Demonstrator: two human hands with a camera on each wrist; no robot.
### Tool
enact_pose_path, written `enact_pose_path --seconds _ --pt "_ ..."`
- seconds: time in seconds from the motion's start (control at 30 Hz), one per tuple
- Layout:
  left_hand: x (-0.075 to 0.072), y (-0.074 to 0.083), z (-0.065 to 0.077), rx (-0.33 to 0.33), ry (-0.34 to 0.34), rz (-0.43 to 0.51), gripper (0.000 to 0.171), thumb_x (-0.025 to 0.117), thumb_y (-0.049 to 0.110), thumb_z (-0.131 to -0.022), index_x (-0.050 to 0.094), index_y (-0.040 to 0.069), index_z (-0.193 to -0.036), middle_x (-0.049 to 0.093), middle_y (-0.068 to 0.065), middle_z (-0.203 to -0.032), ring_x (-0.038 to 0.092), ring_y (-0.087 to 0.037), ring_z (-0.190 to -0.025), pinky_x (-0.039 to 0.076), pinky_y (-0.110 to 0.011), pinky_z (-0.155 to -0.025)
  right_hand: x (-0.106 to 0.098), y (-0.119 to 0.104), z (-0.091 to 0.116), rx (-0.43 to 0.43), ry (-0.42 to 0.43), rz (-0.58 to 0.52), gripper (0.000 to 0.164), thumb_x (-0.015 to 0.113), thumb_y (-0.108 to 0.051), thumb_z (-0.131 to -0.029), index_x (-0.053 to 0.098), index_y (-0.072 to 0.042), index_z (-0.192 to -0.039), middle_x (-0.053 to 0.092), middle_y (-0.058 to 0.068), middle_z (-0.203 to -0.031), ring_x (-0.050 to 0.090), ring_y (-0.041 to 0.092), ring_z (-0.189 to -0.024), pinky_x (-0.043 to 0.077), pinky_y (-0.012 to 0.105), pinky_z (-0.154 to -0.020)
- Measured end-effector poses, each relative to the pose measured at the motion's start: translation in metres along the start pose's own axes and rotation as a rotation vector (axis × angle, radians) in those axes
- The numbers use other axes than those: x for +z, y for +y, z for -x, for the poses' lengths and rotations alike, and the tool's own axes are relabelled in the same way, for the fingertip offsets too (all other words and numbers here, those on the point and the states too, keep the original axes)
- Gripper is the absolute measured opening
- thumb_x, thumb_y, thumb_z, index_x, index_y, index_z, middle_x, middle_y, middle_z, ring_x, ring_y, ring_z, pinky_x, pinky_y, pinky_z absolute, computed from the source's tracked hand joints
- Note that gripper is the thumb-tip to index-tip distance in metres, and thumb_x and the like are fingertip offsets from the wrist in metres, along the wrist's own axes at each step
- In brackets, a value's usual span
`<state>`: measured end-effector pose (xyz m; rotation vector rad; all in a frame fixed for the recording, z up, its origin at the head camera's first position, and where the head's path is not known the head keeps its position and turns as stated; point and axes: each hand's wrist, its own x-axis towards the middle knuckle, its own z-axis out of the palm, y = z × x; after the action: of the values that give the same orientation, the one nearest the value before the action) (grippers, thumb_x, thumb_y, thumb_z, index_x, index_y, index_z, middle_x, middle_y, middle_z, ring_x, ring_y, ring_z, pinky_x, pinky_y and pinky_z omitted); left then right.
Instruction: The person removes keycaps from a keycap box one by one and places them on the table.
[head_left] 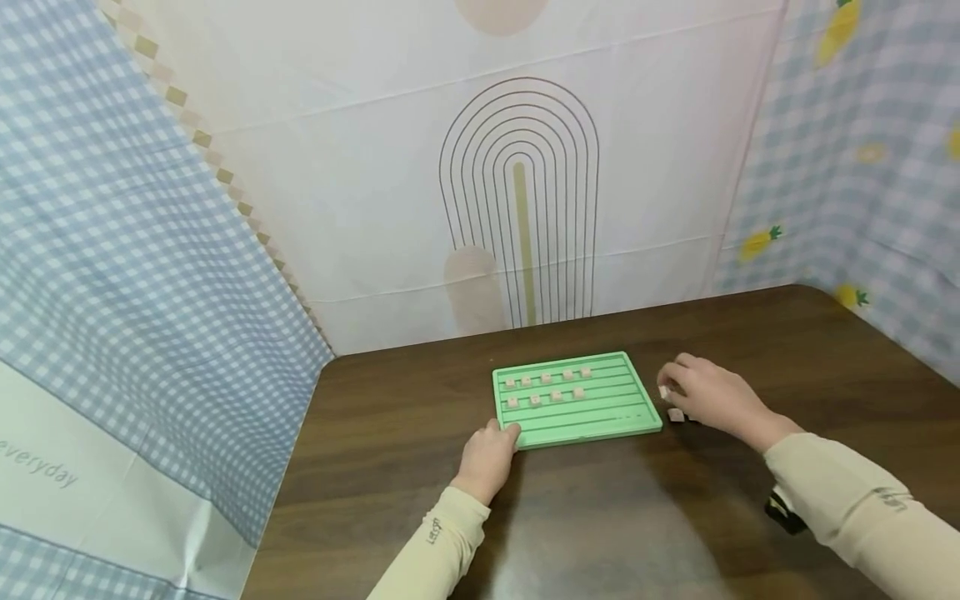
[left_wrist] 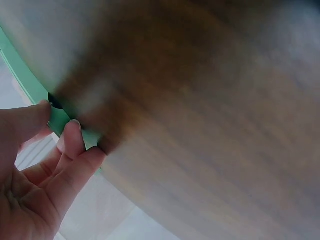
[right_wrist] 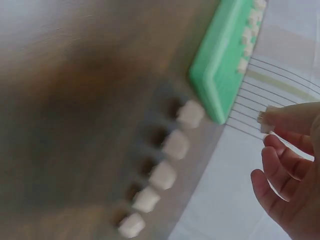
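Observation:
A light green grooved board (head_left: 600, 408) lies on the table, with small pale cubes (head_left: 546, 378) standing in two rows towards its left side. My left hand (head_left: 486, 460) grips its near left corner; the left wrist view shows the thumb and fingers (left_wrist: 75, 172) on either side of the green edge. Beyond the board's right side, my right hand (head_left: 716, 396) pinches one small pale cube (right_wrist: 265, 121) between thumb and finger, above the table. Several loose cubes (right_wrist: 175, 145) sit in a line on the tabletop beside the board, mostly hidden by the right hand in the head view.
The dark brown wooden table (head_left: 375, 467) reaches back to a white patterned cloth (head_left: 360, 208). Blue checked cloths hang at the left (head_left: 187, 250) and right (head_left: 862, 192). A black object (head_left: 783, 512) shows under the right sleeve.

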<state>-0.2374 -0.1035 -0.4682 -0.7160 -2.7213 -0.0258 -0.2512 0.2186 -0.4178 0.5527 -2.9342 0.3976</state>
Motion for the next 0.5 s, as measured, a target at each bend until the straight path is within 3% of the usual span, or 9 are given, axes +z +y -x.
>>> enact_pose_path --seconds 0.23,0.5 --pt "-0.002 0.000 0.000 0.003 0.005 0.010 0.011 0.065 0.017 -0.082 0.058 0.008 -0.083 0.059 -0.012 -0.069 0.060 -0.024 -0.058 0.053 -0.031 -0.047 0.019 0.010 0.026 -0.014 -0.042 0.015 0.009 0.064 -0.010 -0.080 0.065 -0.011 -0.089 0.055 0.001 -0.079 0.048 0.007 -0.061 0.040 0.027 -0.049" --pt "-0.003 0.001 0.000 -0.001 -0.021 0.003 0.010 0.063 0.017 -0.083 0.058 0.008 -0.084 0.060 -0.013 -0.071 0.061 -0.025 -0.059 0.053 -0.031 -0.048 0.033 0.012 0.033 -0.068 -0.017 0.068 0.009 0.065 -0.007 -0.078 0.063 -0.012 -0.084 0.053 -0.002 -0.073 0.044 0.007 -0.057 0.036 0.026 -0.047"
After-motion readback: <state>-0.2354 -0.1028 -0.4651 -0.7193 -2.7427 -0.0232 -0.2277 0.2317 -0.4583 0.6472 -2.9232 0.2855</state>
